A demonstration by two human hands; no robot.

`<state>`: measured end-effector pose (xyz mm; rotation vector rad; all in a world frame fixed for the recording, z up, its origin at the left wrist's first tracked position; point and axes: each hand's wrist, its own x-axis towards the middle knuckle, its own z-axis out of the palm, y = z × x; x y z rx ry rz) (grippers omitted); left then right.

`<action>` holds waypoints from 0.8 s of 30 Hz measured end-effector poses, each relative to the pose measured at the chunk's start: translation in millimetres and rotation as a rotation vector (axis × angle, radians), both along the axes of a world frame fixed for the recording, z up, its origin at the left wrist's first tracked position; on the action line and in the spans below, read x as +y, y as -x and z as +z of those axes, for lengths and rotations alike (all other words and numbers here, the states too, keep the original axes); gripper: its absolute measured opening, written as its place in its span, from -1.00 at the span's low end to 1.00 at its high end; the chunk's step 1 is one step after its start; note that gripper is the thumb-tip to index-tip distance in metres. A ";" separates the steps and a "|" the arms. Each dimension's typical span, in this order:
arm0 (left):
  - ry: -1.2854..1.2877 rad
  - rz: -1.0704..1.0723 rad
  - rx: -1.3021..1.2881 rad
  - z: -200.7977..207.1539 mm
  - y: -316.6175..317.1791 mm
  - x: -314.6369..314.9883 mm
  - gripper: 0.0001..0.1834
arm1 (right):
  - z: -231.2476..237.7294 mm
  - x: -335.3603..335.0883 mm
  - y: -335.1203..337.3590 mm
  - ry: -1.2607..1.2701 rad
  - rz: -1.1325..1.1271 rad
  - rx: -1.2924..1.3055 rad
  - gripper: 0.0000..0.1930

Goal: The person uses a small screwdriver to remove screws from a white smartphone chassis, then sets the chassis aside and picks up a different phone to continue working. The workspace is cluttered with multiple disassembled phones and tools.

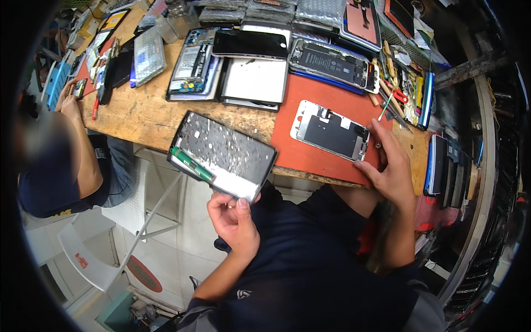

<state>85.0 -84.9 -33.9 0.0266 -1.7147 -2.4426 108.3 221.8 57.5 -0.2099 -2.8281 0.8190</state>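
My left hand (238, 224) pinches the near edge of a black shallow tray (267, 164), holding it tilted in front of the bench edge. Many tiny screws and bits of metal (218, 146) are scattered over its dark inside, and a green cylindrical tool handle (192, 164) lies along one side. On the orange-red mat lies a phone screen assembly (332, 131), its black back plate and white frame facing up. My right hand (391, 166) spans the right end of this screen, thumb on the near corner and fingers at the far one.
An opened phone (332, 63) with its battery showing lies behind the mat (298, 157). Stacked devices and a dark phone (250, 44) stand left of it. Tweezers and tools (395, 94) crowd the right. Another person's arm (83, 149) rests at the left bench edge, near a white chair (91, 260).
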 end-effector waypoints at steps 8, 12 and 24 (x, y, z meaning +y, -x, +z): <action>0.043 -0.202 -0.041 7.0 40.4 -4.8 -0.56 | 0.9 -7.2 -6.3 0.069 -0.101 -0.008 -0.12; 0.071 -0.200 -0.027 11.1 47.6 2.1 -0.66 | 5.5 -10.4 -4.3 0.081 -0.101 -0.045 -0.23; 0.056 -0.189 -0.018 23.8 16.4 17.7 -0.75 | -4.0 6.5 -22.4 1.038 -0.290 -0.008 -0.57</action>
